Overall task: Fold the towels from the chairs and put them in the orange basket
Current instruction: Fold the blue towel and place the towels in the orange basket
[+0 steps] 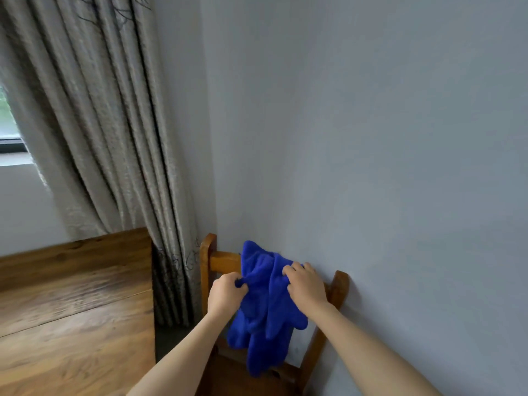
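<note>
- A bright blue fleecy towel [264, 304] hangs crumpled over the top rail of a brown wooden chair [338, 284], its loose ends drooping down in front of the chair's back toward the seat.
- The chair stands with its back just beside a plain pale grey wall [371, 138], in the corner of the room.
- The left hand [225, 292] is curled at the towel's left edge, with its fingers and thumb pinching a fold of the blue cloth.
- The right hand [305, 284] lies on the towel's upper right part near the rail, with its fingers bent and bunching the cloth under them.
- Both bare forearms reach in from the lower edge of the view toward the chair back.
- A brown wooden bench [74, 310] with a marked grain fills the lower left, near the chair's left side.
- A long grey pleated curtain [108, 124] with a dark branch pattern hangs behind the bench and comes down next to the chair's left post.
- A strip of window [7, 121] shows at the far left edge, beside the curtain.
</note>
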`<state>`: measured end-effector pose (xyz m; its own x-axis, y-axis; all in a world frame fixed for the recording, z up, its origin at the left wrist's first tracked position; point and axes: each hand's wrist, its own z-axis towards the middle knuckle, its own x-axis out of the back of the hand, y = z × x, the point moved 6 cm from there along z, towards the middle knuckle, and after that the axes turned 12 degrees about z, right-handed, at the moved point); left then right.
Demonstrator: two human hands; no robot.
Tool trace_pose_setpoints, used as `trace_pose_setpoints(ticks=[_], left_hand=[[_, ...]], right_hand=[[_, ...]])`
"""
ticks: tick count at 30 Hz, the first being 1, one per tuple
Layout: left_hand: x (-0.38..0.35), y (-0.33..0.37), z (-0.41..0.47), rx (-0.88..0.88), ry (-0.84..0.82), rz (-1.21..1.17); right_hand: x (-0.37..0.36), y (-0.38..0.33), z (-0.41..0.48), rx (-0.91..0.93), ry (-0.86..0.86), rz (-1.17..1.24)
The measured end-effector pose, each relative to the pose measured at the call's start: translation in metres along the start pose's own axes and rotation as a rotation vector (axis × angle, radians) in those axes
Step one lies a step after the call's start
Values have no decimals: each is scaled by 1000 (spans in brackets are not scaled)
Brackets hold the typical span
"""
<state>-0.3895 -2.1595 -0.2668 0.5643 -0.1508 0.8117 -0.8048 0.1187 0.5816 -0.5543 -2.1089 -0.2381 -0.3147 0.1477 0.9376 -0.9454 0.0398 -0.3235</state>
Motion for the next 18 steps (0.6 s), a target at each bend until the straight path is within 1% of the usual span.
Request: trace_pose_setpoints(ticks=[3,6,8,10,12,15,16,18], left_hand=[[25,-11,-13,-83,7,14],[74,-9,-23,-164,147,-19],[114,1,-29,-198,255,-115],[152,12,-34,-223,336,-269],[183,21,-44,-252,391,-440],[214,27,-60,-275,447,-653],[222,28,-66,-277,468,-682],[231,30,-76,-268,520,-646]], right_hand=[[13,-4,-6,15,-28,76],[44,-27,-14,64,29,180],[74,-52,-15,125,112,255],[107,-74,-16,162,188,356],[133,-91,-20,173,219,474],[150,-104,-30,175,214,610],[150,-106,-34,176,203,634],[141,-103,-42,159,129,643]])
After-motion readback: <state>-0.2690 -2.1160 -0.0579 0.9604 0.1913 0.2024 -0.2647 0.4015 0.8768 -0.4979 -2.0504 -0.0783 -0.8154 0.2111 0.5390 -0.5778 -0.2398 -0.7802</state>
